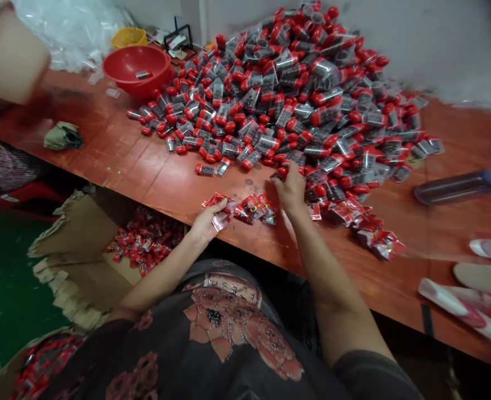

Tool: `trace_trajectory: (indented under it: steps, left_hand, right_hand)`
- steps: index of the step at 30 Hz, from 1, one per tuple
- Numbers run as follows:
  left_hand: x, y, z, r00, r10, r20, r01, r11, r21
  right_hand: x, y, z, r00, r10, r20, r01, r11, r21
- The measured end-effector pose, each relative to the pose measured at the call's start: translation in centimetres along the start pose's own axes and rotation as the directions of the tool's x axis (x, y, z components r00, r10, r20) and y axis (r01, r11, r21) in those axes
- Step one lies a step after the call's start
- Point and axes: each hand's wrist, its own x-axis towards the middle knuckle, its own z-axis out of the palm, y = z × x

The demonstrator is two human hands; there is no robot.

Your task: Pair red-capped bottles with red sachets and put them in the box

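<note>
Red-orange wooden tabletop (457, 239) carries one heap of clear plastic tubes with red caps (295, 94), too many to count; all places below are given from this heap.

Far left of the heap, one blurred arm (8, 55) crosses the view, and one crumpled green cloth (63, 136) lies on the wood. Beside the heap's left edge stands one round red plastic basin (123, 66), holding one tube. Behind the basin sits one yellow container (129, 38). Below and left of the heap, off the table, one corrugated cardboard box (76, 250) with torn flaps holds many red sachets (145, 241).

In front of the heap, the left hand (206, 222) is closed on about two red foil sachets (218, 203). About three more sachets (254, 209) lie between the hands. The right hand (291, 191) sits at the heap's front edge, its fingertips (285, 173) together on a red cap; whether they clamp it, one cannot tell. About six sachets (345, 214) lie scattered to its right. Right of the heap lies one translucent purple cylinder (462, 183).
</note>
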Motion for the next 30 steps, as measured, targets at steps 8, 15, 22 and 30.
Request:
trace_trajectory:
  steps: [8, 15, 22, 30]
  left_hand:
    - [-0.2, 0.1, -0.3, 0.997, -0.040, 0.062, 0.041, 0.999, -0.019]
    - [-0.4, -0.5, -0.1, 0.994, 0.018, 0.107, -0.016, 1.000, -0.014]
    - [-1.0, -0.4, 0.3, 0.990, 0.099, 0.104, -0.094, 0.994, -0.054]
    - [-1.6, -1.0, -0.2, 0.955, 0.248, 0.165, -0.259, 0.965, 0.046]
  right_hand:
    - [-7.8, -6.6, -3.7, 0.979, -0.035, 0.201, -0.115, 0.718, 0.686]
    - [-13.0, -9.4, -2.6, 0.921, 0.055, 0.387, -0.327, 0.650, 0.686]
    - [-13.7, -9.7, -2.0, 0.913, 0.102, 0.395, -0.353, 0.683, 0.640]
    - [-13.8, -9.7, -1.4, 0.939, 0.135, 0.317, -0.316, 0.701, 0.640]
